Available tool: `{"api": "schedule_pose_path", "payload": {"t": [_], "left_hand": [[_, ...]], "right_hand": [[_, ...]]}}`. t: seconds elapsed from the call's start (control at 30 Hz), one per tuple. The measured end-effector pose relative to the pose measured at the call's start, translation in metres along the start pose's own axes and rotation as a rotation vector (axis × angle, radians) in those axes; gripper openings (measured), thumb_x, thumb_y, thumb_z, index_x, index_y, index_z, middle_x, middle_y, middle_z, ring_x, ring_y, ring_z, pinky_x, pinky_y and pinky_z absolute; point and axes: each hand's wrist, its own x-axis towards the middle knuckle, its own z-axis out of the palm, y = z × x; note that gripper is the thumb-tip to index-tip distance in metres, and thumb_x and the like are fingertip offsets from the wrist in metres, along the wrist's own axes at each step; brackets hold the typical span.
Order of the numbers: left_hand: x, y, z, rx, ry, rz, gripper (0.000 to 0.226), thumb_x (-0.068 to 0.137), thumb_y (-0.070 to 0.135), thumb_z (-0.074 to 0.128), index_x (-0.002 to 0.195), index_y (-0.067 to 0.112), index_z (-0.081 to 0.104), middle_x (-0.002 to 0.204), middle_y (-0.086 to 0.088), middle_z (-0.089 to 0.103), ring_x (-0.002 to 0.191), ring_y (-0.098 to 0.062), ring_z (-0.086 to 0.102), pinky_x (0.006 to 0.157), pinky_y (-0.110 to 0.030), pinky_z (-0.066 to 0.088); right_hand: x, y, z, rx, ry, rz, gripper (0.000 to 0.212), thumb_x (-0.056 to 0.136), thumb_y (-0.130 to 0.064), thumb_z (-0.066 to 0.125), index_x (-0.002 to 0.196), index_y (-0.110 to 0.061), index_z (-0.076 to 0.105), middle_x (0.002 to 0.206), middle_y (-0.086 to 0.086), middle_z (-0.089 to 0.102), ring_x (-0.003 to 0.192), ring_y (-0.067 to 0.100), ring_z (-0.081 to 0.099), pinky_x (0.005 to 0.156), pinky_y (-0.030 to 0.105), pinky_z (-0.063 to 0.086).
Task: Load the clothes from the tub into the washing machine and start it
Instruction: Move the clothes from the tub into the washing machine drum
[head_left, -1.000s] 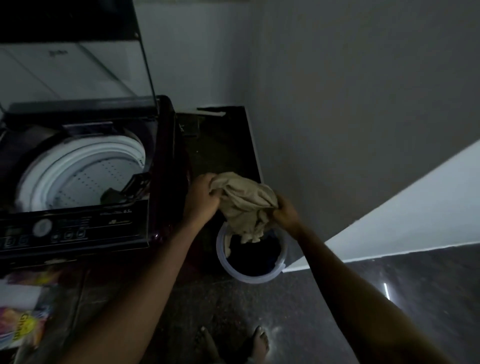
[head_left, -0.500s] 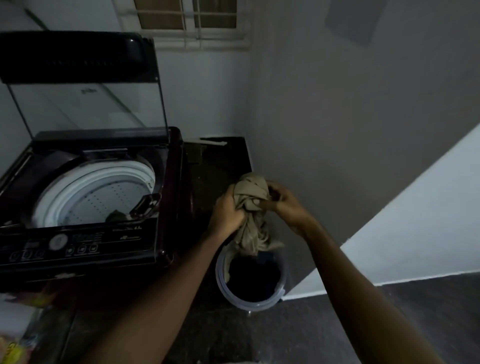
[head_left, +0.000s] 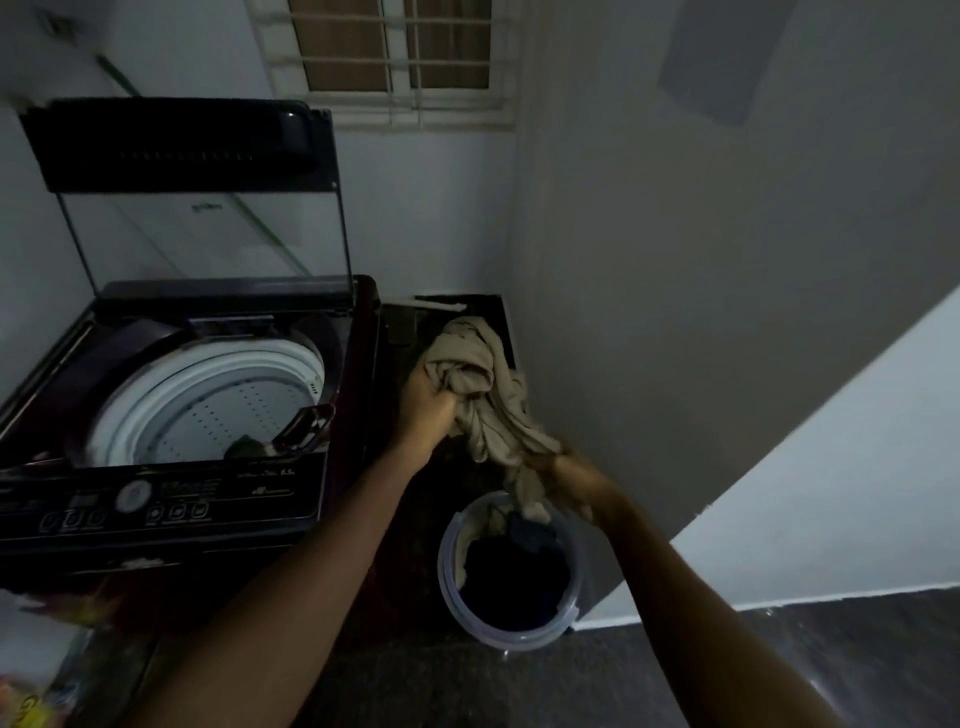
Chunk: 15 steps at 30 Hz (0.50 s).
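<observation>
Beige garment (head_left: 485, 387): bunched above the tub (head_left: 448, 558). Left grip (head_left: 434, 410) clenched round its upper part, right grip (head_left: 571, 480) round its lower end. Dark clothes (head_left: 514, 577): in tub. Washing machine (head_left: 182, 499): lid raised, just left.

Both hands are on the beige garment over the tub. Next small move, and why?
Probably carry the beige garment left over the drum and drop it in: left hand and right hand both grip it, its tail hangs above the tub, and the lid stands open.
</observation>
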Motion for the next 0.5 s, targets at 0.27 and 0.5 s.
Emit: {"api": "schedule_pose_path", "payload": {"t": [0.27, 0.5], "left_hand": [[0.004, -0.013, -0.019, 0.52, 0.09, 0.258, 0.048, 0.082, -0.002, 0.054, 0.126, 0.017, 0.058, 0.119, -0.009, 0.061, 0.111, -0.029, 0.058, 0.093, -0.039, 0.051], [0.044, -0.012, -0.098, 0.535, 0.086, 0.309, 0.047, 0.08, 0.0, 0.067, 0.125, 0.005, 0.057, 0.124, -0.017, 0.055, 0.113, -0.03, 0.055, 0.086, -0.013, 0.033]], "right_hand": [[0.018, -0.072, 0.033, 0.108, 0.034, -0.239, 0.034, 0.093, 0.004, 0.046, 0.118, -0.016, 0.058, 0.112, 0.008, 0.064, 0.102, 0.025, 0.063, 0.083, 0.037, 0.057], [0.039, -0.109, 0.124, -0.078, -0.036, -0.448, 0.067, 0.084, 0.01, 0.055, 0.142, -0.018, 0.038, 0.123, -0.016, 0.053, 0.1, -0.018, 0.054, 0.086, 0.007, 0.046]]}}
